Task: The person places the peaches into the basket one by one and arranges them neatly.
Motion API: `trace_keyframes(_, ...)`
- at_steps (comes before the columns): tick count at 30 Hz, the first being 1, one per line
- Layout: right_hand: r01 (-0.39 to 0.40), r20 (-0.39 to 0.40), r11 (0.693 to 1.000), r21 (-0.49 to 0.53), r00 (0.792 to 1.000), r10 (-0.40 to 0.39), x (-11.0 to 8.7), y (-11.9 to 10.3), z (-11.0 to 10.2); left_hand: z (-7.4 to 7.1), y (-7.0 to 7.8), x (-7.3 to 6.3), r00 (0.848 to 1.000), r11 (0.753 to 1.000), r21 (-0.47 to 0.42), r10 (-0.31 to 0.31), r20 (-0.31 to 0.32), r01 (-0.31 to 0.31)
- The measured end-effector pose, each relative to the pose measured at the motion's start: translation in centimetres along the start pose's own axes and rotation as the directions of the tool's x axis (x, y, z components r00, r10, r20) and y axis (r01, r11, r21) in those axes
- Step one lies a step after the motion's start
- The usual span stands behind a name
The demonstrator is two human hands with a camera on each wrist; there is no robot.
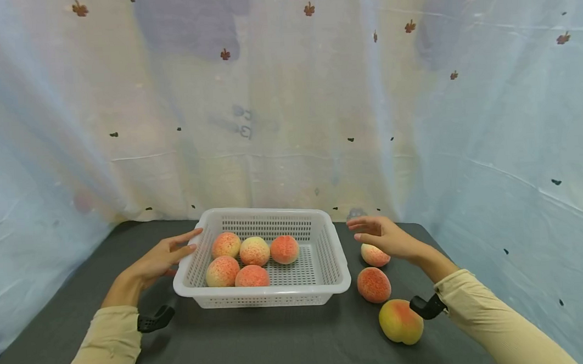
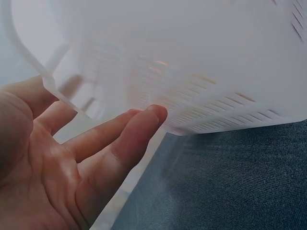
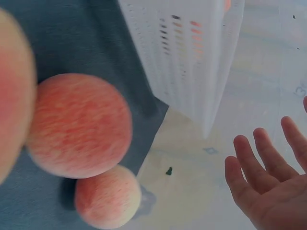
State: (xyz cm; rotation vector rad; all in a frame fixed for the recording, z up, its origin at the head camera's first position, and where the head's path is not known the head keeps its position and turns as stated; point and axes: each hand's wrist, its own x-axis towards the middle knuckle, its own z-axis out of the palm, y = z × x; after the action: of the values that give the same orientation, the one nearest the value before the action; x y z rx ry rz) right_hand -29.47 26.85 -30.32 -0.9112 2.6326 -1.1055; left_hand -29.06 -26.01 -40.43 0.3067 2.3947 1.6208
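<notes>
A white slotted plastic basket (image 1: 263, 302) stands on the dark tabletop with several peaches (image 1: 254, 251) gathered in its left and middle part. At its left rim is my left hand (image 1: 159, 260), its extended fingers touching the edge; in the left wrist view, two fingers (image 2: 120, 141) reach along below the rim. My right hand (image 1: 385, 237) hovers beyond the basket's right side, holding nothing, with its fingers spread in the right wrist view. Below and beside it lie a partly hidden pale peach (image 1: 375, 255), a red peach (image 1: 374, 285) and a larger yellow-red peach (image 1: 400, 322).
A dark cloth (image 1: 260, 343) covers the table. Pale printed sheeting (image 1: 290, 149) hangs close behind and along both sides. Black bands with dark mounts (image 1: 428, 307) sit at both wrists, and the right one is beside the yellow-red peach.
</notes>
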Motion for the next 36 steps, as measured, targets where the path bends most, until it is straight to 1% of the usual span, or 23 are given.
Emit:
trace_keyframes(5,0.000,-0.017,1.000,-0.013,1.000,0.000,-1.6,0.2,0.0,-0.3,0.0,-0.1,1.000,1.000,-0.008,0.008,-0.001,-0.008)
trace_keyframes(12,0.002,-0.025,1.000,-0.007,1.000,-0.003,-3.3,0.8,-0.1,-0.5,0.1,-0.1,1.000,1.000,-0.004,-0.005,-0.015,0.005)
trace_keyframes(17,0.001,-0.037,1.000,0.013,0.999,-0.001,-4.7,1.5,0.1,-0.3,0.3,-0.1,1.000,1.000,-0.007,-0.002,-0.014,0.002)
trace_keyframes(20,-0.014,-0.044,0.999,0.050,0.999,0.016,-5.6,2.2,0.3,-0.2,0.4,0.0,1.000,1.000,-0.021,0.004,-0.009,-0.004)
trace_keyframes(26,-0.040,-0.006,0.990,0.139,0.999,0.041,-7.9,3.7,1.0,-0.1,-0.3,0.2,1.000,0.999,-0.034,0.003,0.005,-0.003)
trace_keyframes(29,-0.053,0.007,0.988,0.147,0.999,0.053,-9.1,4.2,1.3,0.0,-0.5,0.3,1.000,0.999,-0.040,-0.009,-0.002,0.009)
trace_keyframes(32,-0.093,0.016,0.982,0.165,0.996,0.092,-10.1,4.6,1.5,-0.1,-0.6,0.4,1.000,0.999,-0.032,-0.008,-0.005,0.008)
trace_keyframes(33,-0.099,0.021,0.981,0.169,0.995,0.097,-10.5,4.7,1.5,-0.1,-0.6,0.4,1.000,0.999,-0.035,-0.015,-0.014,0.015)
trace_keyframes(36,-0.106,0.040,0.974,0.199,0.994,0.100,-11.5,5.3,1.6,-0.1,-0.5,0.4,1.000,1.000,-0.031,-0.007,-0.009,0.007)
